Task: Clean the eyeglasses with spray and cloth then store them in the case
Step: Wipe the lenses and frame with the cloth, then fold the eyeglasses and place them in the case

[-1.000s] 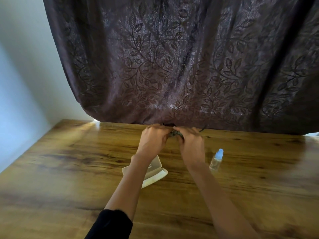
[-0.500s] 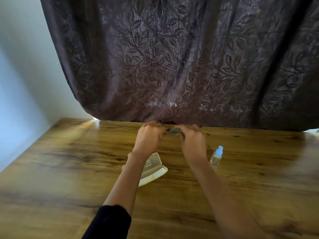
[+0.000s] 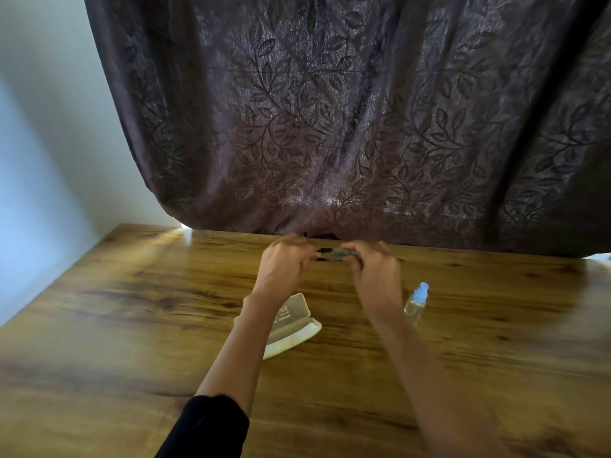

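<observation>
The dark leafy curtain (image 3: 330, 110) covers the surface's (image 3: 99, 325) far edge just beyond your left hand (image 3: 284, 266) and right hand (image 3: 377, 276). The wood spreads wide to the left. Your left forearm half hides the open case (image 3: 294, 328), and the spray bottle (image 3: 416, 304) stands beside your right hand. Both hands pinch the blurred, mostly hidden eyeglasses (image 3: 334, 254) between them.

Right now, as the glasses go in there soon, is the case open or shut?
Open. The case lies on the table with its lid hinged up from the base, and the pale inside shows.
</observation>
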Action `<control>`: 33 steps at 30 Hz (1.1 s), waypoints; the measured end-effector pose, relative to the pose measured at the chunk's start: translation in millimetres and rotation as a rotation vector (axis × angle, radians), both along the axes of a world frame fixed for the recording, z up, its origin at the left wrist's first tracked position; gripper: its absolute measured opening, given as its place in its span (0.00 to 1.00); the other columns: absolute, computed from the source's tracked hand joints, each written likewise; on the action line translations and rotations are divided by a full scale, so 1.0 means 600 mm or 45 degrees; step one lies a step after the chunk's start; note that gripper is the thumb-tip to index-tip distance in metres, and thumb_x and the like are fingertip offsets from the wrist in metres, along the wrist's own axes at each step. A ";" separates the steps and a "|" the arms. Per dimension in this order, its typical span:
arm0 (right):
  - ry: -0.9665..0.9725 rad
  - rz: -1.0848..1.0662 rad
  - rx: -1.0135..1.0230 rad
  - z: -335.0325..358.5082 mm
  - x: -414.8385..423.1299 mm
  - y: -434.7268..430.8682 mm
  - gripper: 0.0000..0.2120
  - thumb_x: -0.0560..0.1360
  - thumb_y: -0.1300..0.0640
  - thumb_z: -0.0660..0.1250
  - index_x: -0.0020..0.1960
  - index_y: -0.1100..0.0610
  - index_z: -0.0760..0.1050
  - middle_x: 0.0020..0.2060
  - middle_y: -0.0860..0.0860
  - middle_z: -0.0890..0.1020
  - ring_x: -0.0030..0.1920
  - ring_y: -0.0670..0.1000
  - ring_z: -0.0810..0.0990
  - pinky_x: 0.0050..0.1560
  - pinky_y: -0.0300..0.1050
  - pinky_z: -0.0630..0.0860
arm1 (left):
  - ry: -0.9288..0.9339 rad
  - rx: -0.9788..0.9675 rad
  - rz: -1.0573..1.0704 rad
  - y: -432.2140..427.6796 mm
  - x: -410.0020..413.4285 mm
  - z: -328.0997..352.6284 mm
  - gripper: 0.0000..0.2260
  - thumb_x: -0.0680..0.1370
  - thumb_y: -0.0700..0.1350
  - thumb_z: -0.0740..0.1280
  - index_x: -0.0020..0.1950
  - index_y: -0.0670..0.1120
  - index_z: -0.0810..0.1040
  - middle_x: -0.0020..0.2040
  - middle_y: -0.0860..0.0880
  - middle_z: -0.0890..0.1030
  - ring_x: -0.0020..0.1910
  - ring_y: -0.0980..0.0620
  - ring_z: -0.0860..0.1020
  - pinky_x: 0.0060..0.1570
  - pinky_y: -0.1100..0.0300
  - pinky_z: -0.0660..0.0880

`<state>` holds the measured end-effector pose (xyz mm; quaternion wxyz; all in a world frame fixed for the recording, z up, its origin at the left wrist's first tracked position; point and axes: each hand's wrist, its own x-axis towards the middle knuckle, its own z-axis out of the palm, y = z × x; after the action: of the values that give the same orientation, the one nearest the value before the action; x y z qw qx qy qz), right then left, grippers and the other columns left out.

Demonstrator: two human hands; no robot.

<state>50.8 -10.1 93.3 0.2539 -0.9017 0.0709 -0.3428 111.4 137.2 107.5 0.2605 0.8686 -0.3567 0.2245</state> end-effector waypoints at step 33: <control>0.284 -0.094 0.348 -0.042 -0.007 -0.083 0.09 0.71 0.64 0.69 0.50 0.55 0.80 0.42 0.49 0.84 0.33 0.39 0.77 0.31 0.26 0.72 | 0.010 -0.440 0.045 0.042 0.025 -0.022 0.07 0.73 0.41 0.70 0.49 0.40 0.83 0.39 0.46 0.85 0.36 0.55 0.80 0.38 0.69 0.72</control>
<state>46.5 -60.1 68.3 0.3519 -0.8880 0.1778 -0.2368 126.2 162.4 94.2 0.4034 0.8179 -0.2963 0.2836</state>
